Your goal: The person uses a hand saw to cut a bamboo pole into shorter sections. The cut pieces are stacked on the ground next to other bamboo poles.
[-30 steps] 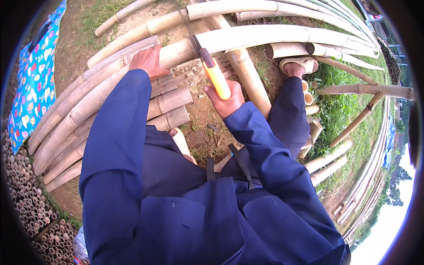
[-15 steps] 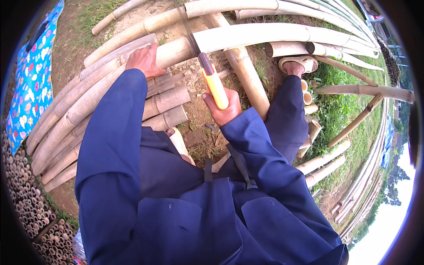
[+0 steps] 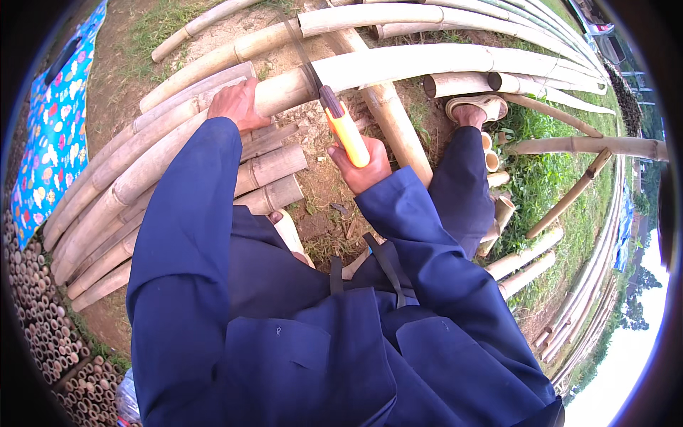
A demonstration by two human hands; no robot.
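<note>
From the head view, I see the pole (image 3: 284, 91) running left to right beyond the person's knees, curving nearer at its left end. The left hand (image 3: 238, 105) is clamped over it, left of the blade. The right hand (image 3: 363, 165) wraps the handle of the saw (image 3: 331, 105), on the near side; its blade points away, crossing the pole's long axis.

My L hand (image 3: 238, 105) is on a bamboo pole (image 3: 420, 62) running L–R before me. Nearer me, my R hand (image 3: 366, 165) holds a saw (image 3: 346, 134) set across the pole. A crosspole (image 3: 395, 121) passes under it, R of the saw. Bamboo lengths (image 3: 272, 169) lie btwn my L forearm (image 3: 196, 185) & R hand. Far L: cloth (image 3: 60, 121), w/ stacked tubes (image 3: 44, 306) nearer me. Far R: pole frame (image 3: 580, 144).
</note>
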